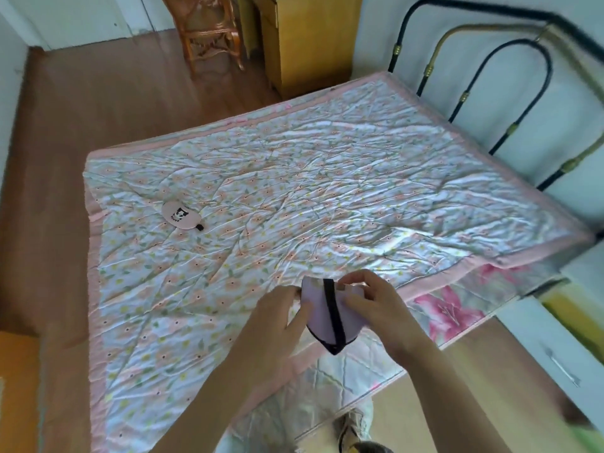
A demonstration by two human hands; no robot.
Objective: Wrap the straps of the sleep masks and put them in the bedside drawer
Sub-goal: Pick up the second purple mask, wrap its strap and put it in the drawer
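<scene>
While both hands, left hand (281, 308) and right hand (369, 299), pinch the lilac sleep mask (318, 310), its black strap (333, 313) could slip loose if tension drops.

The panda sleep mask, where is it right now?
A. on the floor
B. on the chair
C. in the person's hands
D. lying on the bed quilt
D: the panda sleep mask lies by itself on the quilt, far from both hands.

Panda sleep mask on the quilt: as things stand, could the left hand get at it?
Probably not yet. The left hand holds the lilac sleep mask together with the right hand. The quilt towards the panda sleep mask lies bare, though far across.
</scene>
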